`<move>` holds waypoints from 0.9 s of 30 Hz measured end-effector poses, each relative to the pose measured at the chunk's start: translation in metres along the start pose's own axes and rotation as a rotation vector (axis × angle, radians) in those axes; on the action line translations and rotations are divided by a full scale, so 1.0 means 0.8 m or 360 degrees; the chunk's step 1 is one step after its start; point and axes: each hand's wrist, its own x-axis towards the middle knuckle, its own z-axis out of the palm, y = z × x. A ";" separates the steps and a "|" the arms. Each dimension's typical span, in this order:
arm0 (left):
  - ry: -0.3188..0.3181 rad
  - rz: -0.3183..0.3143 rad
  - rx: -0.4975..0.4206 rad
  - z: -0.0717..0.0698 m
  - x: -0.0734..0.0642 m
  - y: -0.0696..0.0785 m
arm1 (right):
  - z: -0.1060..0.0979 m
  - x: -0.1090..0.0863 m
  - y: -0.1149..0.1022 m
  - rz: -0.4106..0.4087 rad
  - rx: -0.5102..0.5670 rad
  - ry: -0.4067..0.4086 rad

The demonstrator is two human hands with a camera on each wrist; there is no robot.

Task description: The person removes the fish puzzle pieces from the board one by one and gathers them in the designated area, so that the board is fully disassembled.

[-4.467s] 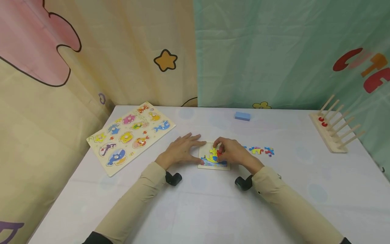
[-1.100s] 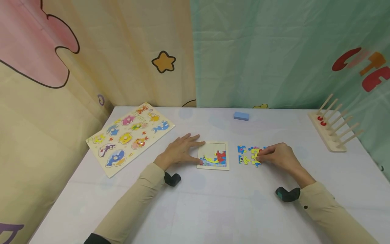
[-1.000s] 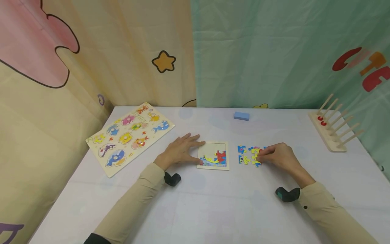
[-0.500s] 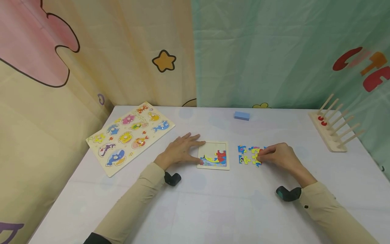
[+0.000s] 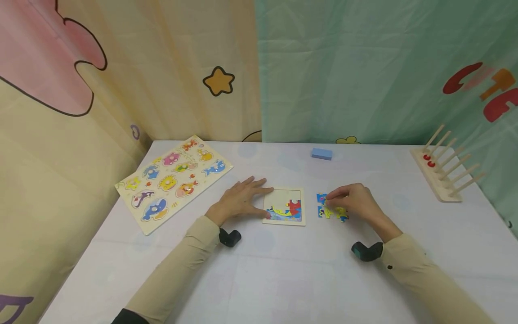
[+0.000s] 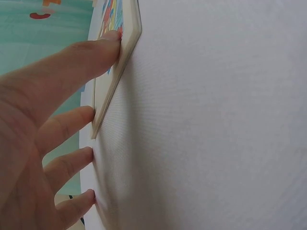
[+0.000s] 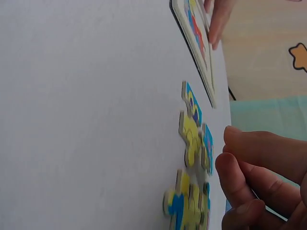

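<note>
The left hand lies spread at the left side of a small wooden puzzle tray. Its thumb presses the near left corner and its index finger touches the far left edge; in the left wrist view the other fingers reach down to the table. Red, yellow and blue pieces fill the near part of the tray. Right of the tray hovers the right hand, over loose jigsaw pieces. In the right wrist view its loosely bent fingers show nothing held, above a yellow piece.
A large animal peg puzzle board lies at the table's back left. A blue block sits near the back edge. At the far right stands a wooden peg rack with red beads. Printed curtains hang behind the table.
Earlier, the right hand was at the tray, then moved right to the loose pieces and stayed there. Since half a second ago it has shifted left over them. The left hand has stayed put.
</note>
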 end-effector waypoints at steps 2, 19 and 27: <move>0.0000 0.0000 0.0002 0.000 0.000 0.000 | 0.009 0.004 -0.006 -0.0045 0.0019 -0.0023; -0.0008 -0.0006 -0.0004 0.001 0.001 0.002 | 0.059 0.019 -0.048 -0.0158 0.0029 -0.0158; 0.0003 0.0004 -0.0003 0.001 0.000 0.001 | 0.061 0.021 -0.052 -0.0170 -0.0060 -0.0170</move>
